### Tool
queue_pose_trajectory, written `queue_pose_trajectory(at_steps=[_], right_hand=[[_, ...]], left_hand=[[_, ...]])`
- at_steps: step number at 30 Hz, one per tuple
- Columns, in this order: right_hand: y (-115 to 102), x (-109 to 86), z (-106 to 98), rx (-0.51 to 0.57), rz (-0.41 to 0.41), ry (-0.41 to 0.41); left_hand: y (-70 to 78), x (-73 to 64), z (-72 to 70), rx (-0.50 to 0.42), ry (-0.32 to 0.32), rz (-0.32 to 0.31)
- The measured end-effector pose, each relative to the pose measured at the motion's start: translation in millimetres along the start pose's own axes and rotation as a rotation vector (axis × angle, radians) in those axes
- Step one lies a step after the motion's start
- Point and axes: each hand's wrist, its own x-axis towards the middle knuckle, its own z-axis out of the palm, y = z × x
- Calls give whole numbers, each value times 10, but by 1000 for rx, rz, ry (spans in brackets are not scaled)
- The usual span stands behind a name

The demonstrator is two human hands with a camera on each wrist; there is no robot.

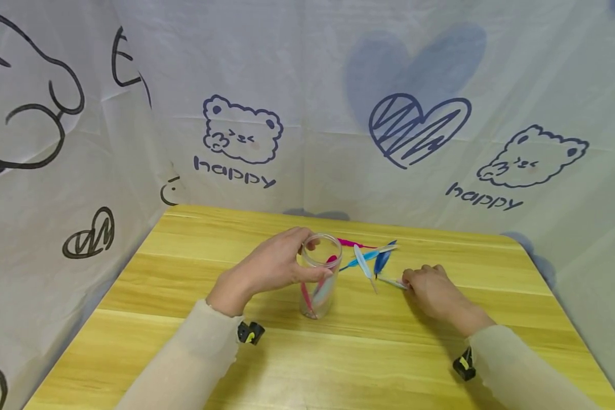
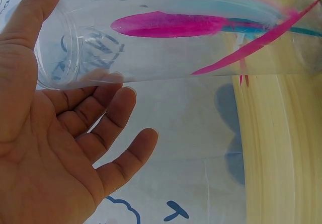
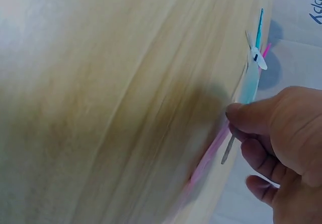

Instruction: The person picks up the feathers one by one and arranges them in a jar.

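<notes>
Bright-pink feathers (image 2: 168,24) lean inside a clear cylindrical jar (image 1: 322,304) gripped by the left hand (image 1: 277,259), lower centre. Right of it, a slender whitish feather (image 1: 391,282) juts leftward from the pinching right hand (image 1: 433,293).

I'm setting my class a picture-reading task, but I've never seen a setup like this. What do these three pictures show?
There's no machine here: a person works bare-handed. The widest view comes from a camera worn on the head, looking forward and down; the other two come from cameras on each wrist. On the wooden table lie loose feathers, including a magenta feather, a dark blue feather, a bright blue feather and a pale feather. The left hand holds a clear jar near its open rim; pink feathers and a pale blue feather show inside. The right hand pinches another feather, its colour hard to tell.
</notes>
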Motion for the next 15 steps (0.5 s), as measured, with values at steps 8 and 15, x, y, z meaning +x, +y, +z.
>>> queue_pose_trajectory(at_steps=[8,15], right_hand=[[29,-8,25,-129,-58,98],[84,-6,106,-180,-137,246]], left_hand=[[3,-5,-1,9,5,-4],[6,-1,1,12,6,-4]])
